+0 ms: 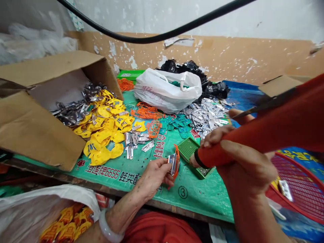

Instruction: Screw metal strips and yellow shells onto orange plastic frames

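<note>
My left hand (158,170) is closed, pinching an orange plastic frame (178,158) together with a small silver printed piece (172,163) above the green table covering. My right hand (244,165) wraps round a thick red power screwdriver (255,130) with a black ring at its near end and a metal lever along its top. Its tip is hidden. Beneath it lies a green mesh tray (188,148), with small metal screws (202,171) in its nearer part. A fingertip shows over that tray beside the black ring.
Yellow plastic pieces (106,135) spill from a cardboard box (37,125) at left. Beyond are a white plastic bag (164,91), silver pieces (206,116) and orange frames (146,111). A red racket (298,182) lies at right. A black cable (152,39) hangs across the top.
</note>
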Demonstrator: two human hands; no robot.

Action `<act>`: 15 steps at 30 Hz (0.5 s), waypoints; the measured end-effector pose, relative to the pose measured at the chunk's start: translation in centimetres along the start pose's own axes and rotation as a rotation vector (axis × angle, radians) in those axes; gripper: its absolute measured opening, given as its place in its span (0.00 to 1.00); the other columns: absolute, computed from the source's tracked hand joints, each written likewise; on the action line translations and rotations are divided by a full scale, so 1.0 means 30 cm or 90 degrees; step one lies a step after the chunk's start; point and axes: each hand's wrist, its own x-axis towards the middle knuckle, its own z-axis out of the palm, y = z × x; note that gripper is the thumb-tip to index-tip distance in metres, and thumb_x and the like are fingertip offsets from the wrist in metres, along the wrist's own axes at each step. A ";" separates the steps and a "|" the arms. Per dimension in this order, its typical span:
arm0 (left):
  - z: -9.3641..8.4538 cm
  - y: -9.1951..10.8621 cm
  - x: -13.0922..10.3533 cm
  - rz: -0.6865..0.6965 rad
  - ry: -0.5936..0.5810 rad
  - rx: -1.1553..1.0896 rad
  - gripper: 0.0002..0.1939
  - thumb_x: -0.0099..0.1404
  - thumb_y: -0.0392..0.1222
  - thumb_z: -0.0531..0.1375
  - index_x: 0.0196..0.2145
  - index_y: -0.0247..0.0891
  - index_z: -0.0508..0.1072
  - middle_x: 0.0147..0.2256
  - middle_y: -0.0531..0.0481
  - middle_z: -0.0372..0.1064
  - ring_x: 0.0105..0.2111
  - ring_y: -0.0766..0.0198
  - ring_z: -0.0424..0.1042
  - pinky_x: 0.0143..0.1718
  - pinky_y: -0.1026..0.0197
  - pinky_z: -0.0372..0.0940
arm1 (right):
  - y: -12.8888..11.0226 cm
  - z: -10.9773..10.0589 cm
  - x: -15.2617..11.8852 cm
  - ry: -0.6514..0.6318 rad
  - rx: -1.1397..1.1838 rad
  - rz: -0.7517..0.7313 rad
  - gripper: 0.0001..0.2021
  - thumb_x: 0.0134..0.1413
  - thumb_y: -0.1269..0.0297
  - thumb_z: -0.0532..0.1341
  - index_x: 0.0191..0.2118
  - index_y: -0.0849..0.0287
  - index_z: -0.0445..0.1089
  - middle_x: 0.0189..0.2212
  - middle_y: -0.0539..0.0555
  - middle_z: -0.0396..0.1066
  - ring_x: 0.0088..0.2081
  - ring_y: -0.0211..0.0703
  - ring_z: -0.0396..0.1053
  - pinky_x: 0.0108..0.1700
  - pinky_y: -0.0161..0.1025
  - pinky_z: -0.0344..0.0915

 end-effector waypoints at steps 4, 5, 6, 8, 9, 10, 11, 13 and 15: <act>-0.003 0.000 -0.004 0.018 -0.016 0.055 0.12 0.57 0.47 0.59 0.26 0.35 0.71 0.20 0.56 0.64 0.17 0.72 0.62 0.18 0.68 0.60 | -0.008 0.034 -0.050 -0.002 0.003 0.020 0.14 0.35 0.67 0.70 0.32 0.53 0.69 0.23 0.47 0.69 0.23 0.40 0.67 0.27 0.41 0.66; -0.005 0.003 -0.005 0.032 -0.016 0.083 0.12 0.57 0.48 0.58 0.26 0.35 0.72 0.19 0.57 0.63 0.16 0.72 0.61 0.18 0.68 0.58 | -0.006 0.040 -0.057 -0.003 0.002 0.021 0.14 0.35 0.68 0.70 0.32 0.53 0.69 0.23 0.47 0.69 0.23 0.40 0.67 0.26 0.41 0.66; -0.005 0.007 -0.007 0.045 -0.014 0.113 0.13 0.58 0.48 0.57 0.24 0.36 0.71 0.18 0.57 0.62 0.16 0.72 0.60 0.17 0.68 0.56 | -0.002 0.045 -0.063 -0.002 0.001 0.023 0.14 0.35 0.68 0.70 0.31 0.53 0.68 0.23 0.47 0.69 0.23 0.41 0.67 0.26 0.41 0.66; -0.006 0.015 -0.008 0.056 -0.017 0.163 0.14 0.58 0.47 0.56 0.22 0.36 0.71 0.15 0.58 0.59 0.14 0.72 0.58 0.16 0.68 0.52 | 0.005 0.053 -0.069 0.008 -0.003 0.029 0.14 0.34 0.69 0.70 0.30 0.53 0.68 0.23 0.47 0.69 0.23 0.41 0.67 0.27 0.41 0.66; -0.005 0.019 -0.009 0.054 -0.024 0.177 0.14 0.58 0.47 0.56 0.21 0.37 0.70 0.14 0.58 0.59 0.14 0.72 0.57 0.16 0.67 0.51 | 0.007 0.055 -0.072 0.015 -0.004 0.032 0.14 0.34 0.69 0.70 0.30 0.54 0.67 0.23 0.47 0.69 0.24 0.40 0.67 0.27 0.42 0.66; -0.004 0.022 -0.008 0.049 -0.033 0.185 0.13 0.58 0.46 0.56 0.21 0.37 0.70 0.14 0.58 0.58 0.13 0.72 0.57 0.16 0.67 0.50 | 0.008 0.057 -0.074 0.021 -0.005 0.036 0.14 0.33 0.70 0.70 0.29 0.54 0.67 0.23 0.47 0.69 0.24 0.40 0.67 0.27 0.42 0.66; -0.002 0.025 -0.006 0.044 -0.043 0.189 0.13 0.58 0.45 0.57 0.21 0.37 0.71 0.13 0.59 0.58 0.13 0.71 0.57 0.16 0.67 0.50 | 0.008 0.058 -0.075 0.023 -0.006 0.036 0.13 0.33 0.70 0.69 0.29 0.54 0.67 0.23 0.47 0.69 0.23 0.40 0.67 0.27 0.42 0.66; 0.002 0.027 -0.002 0.035 -0.055 0.186 0.11 0.57 0.45 0.57 0.22 0.36 0.71 0.13 0.59 0.58 0.13 0.71 0.57 0.15 0.67 0.50 | 0.006 0.058 -0.078 0.022 -0.010 0.036 0.12 0.33 0.71 0.68 0.29 0.54 0.67 0.22 0.47 0.69 0.23 0.40 0.67 0.27 0.42 0.65; 0.007 0.027 0.004 0.035 -0.059 0.181 0.11 0.57 0.44 0.57 0.23 0.36 0.71 0.13 0.58 0.59 0.13 0.71 0.57 0.16 0.68 0.52 | 0.004 0.055 -0.080 0.021 -0.016 0.032 0.12 0.34 0.71 0.68 0.29 0.54 0.69 0.22 0.47 0.70 0.23 0.40 0.67 0.27 0.42 0.66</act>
